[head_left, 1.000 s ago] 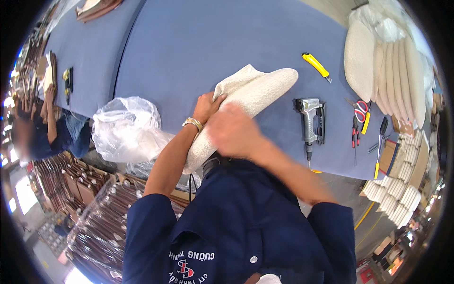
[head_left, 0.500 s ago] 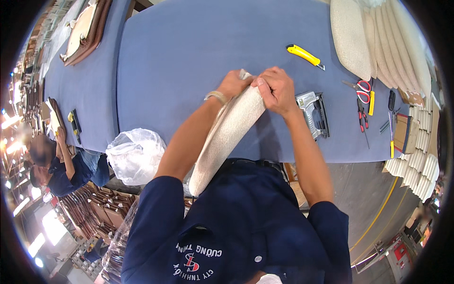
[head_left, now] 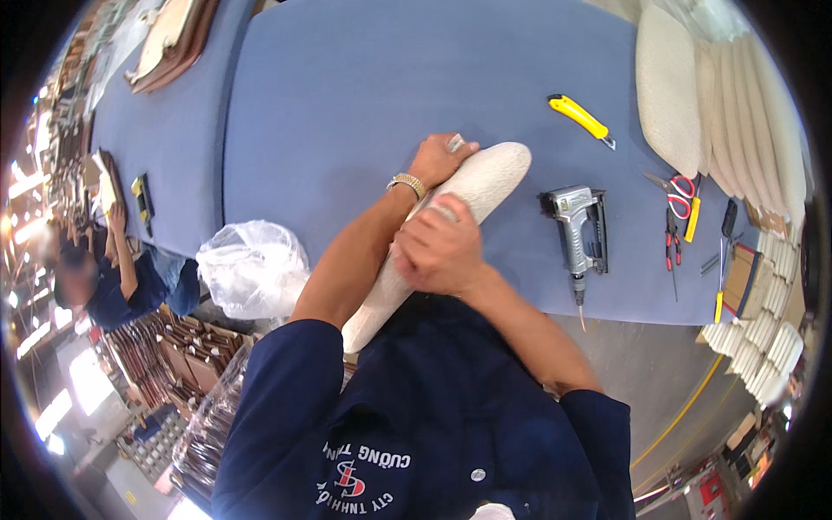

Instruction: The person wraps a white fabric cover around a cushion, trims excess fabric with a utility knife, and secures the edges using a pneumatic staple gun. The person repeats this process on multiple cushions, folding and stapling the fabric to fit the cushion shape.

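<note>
A long, narrow upholstered panel [head_left: 498, 172] in beige woven fabric, rounded at its far end, lies aslant from my waist out over the blue table. My left hand [head_left: 438, 162] grips its left edge near the far end, and a bit of pale fabric shows by the fingers. Across the panel's middle, my right hand [head_left: 444, 247] is closed on the cover, slightly blurred; its fingertips are partly hidden. To the right of the panel rests a metal staple gun [head_left: 579, 234], apart from both hands.
A yellow utility knife [head_left: 579, 118], red-handled scissors [head_left: 681, 192], and pliers [head_left: 672, 238] lie on the blue table [head_left: 364, 69]. Several beige panels [head_left: 667, 95] stand at the far right. A clear plastic bag [head_left: 251, 269] hangs at the left edge. A co-worker [head_left: 108, 282] works further left.
My right hand has moved from the panel's far end back toward me onto its middle. The panel's rounded end is now uncovered. My left hand stays near the far end.
</note>
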### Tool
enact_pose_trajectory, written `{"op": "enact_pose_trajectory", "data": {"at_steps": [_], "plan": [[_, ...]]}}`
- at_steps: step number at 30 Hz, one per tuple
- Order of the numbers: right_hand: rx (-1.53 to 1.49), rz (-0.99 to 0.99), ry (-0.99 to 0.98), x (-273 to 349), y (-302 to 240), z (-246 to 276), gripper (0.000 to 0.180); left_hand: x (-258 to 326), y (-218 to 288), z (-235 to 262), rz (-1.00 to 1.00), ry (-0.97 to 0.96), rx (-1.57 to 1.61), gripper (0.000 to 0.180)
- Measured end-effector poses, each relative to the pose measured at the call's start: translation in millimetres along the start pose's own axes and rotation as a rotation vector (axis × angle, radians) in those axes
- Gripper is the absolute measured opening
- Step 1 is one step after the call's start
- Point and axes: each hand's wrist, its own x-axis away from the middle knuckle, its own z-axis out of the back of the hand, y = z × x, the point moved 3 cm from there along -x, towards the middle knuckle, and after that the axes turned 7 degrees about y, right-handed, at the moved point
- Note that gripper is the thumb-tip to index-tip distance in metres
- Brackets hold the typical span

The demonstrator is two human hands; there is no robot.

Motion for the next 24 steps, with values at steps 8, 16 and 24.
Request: {"op": "enact_pose_trajectory", "data": {"at_steps": [8, 16, 24], "plan": [[0.004, 0.123, 0.099, -29, 51, 17, 0.02, 158, -166, 76, 0.201, -0.107, 0.085, 0.051], [-0.091, 0.301, -0.064, -120, 39, -20, 0.036, 187, -122, 86, 0.129, 0.424, 0.603, 0.053], [-0.059, 0.414, -0.353, -76, -6, -59, 0.029, 158, -156, 66, 0.042, 0.648, 0.343, 0.047]]}}
